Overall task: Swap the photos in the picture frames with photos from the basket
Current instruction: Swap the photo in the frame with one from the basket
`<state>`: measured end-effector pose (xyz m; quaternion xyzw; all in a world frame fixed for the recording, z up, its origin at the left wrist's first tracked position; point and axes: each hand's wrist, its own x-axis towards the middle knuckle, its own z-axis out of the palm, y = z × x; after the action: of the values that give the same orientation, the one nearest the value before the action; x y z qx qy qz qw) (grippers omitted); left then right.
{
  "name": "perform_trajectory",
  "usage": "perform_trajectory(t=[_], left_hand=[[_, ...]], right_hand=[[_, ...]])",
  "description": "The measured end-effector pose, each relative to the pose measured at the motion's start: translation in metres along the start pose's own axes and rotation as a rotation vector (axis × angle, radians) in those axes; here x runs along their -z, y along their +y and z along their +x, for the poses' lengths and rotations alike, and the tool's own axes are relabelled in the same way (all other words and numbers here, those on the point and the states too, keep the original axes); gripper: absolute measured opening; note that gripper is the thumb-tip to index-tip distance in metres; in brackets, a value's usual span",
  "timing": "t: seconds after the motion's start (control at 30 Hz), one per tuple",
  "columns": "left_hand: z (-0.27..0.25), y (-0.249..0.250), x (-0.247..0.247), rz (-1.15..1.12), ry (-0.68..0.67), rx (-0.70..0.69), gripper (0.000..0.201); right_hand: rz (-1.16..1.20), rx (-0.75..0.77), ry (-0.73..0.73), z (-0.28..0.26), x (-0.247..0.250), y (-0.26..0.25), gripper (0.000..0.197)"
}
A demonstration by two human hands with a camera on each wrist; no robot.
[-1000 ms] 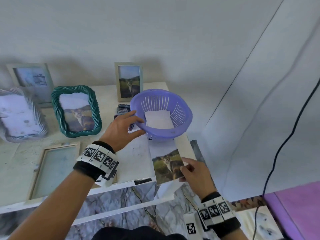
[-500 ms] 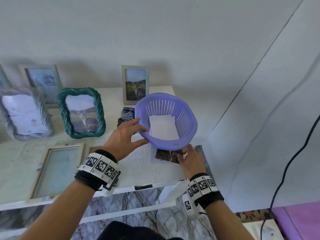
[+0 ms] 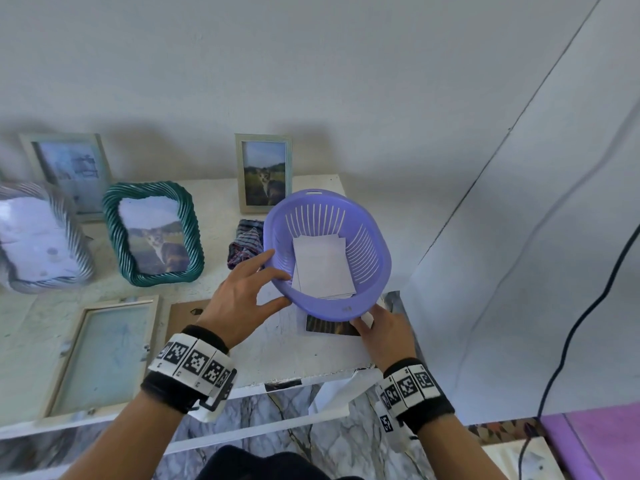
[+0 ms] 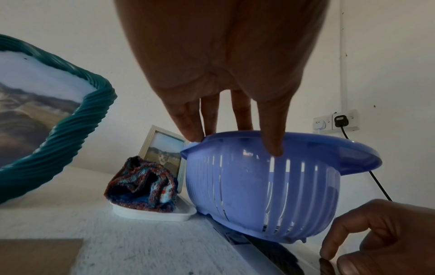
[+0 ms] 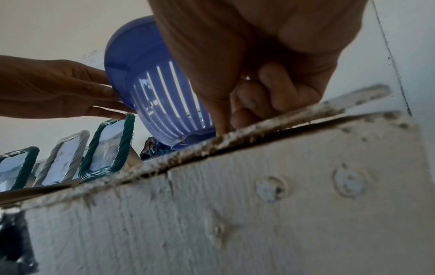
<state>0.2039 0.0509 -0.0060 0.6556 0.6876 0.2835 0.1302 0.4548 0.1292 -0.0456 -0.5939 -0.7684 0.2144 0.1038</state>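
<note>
A purple slotted basket (image 3: 346,308) stands on the white table (image 3: 311,358), its near side raised. My left hand (image 3: 277,282) grips the basket's left rim, fingers over the edge and thumb on the outer wall (image 4: 259,186). Several white photo backs (image 3: 322,268) lie inside. A cat photo (image 3: 327,329) lies mostly under the basket. My right hand (image 3: 362,318) pinches its near right corner. An empty frame (image 3: 100,355) lies flat at front left, beside a brown backing board (image 3: 187,313).
A green twisted frame (image 3: 154,233), a small pale frame (image 3: 264,173), a silver frame (image 3: 38,237) and another pale frame (image 3: 69,171) stand along the wall. A crumpled cloth (image 3: 244,242) lies left of the basket. A black cable (image 3: 571,341) hangs at the right.
My right hand has pushed the cat photo away from the table's front edge and under the basket, so most of it is hidden now. My left hand has kept its hold on the rim.
</note>
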Motion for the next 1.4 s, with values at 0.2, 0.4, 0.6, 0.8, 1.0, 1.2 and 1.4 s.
perform_trajectory(t=[0.2, 0.4, 0.6, 0.8, 1.0, 1.2, 1.4], left_hand=[[-0.001, -0.003, 0.0, 0.0, -0.011, -0.005, 0.037], [-0.011, -0.006, -0.008, -0.014, -0.004, -0.025, 0.035], [-0.013, -0.004, -0.01, -0.034, 0.0, -0.054, 0.04], [-0.016, 0.0, -0.009, -0.021, -0.009, -0.031, 0.041], [-0.015, 0.001, -0.008, -0.024, -0.015, -0.022, 0.041], [-0.016, 0.002, -0.009, -0.012, -0.029, -0.014, 0.043], [-0.015, 0.002, -0.01, 0.003, -0.031, -0.008, 0.039]], right_hand=[[0.0, 0.021, -0.022, 0.003, -0.007, 0.001, 0.032], [0.175, -0.01, 0.116, 0.007, 0.024, 0.022, 0.021], [0.025, 0.205, 0.315, 0.038, 0.104, -0.001, 0.016], [-0.259, 0.494, -0.003, 0.085, 0.129, -0.085, 0.032], [-0.597, 0.519, -0.337, 0.14, 0.077, -0.139, 0.04], [-0.857, 0.479, -0.413, 0.17, 0.029, -0.137, 0.045], [-0.945, 0.5, -0.352, 0.164, 0.026, -0.131, 0.055]])
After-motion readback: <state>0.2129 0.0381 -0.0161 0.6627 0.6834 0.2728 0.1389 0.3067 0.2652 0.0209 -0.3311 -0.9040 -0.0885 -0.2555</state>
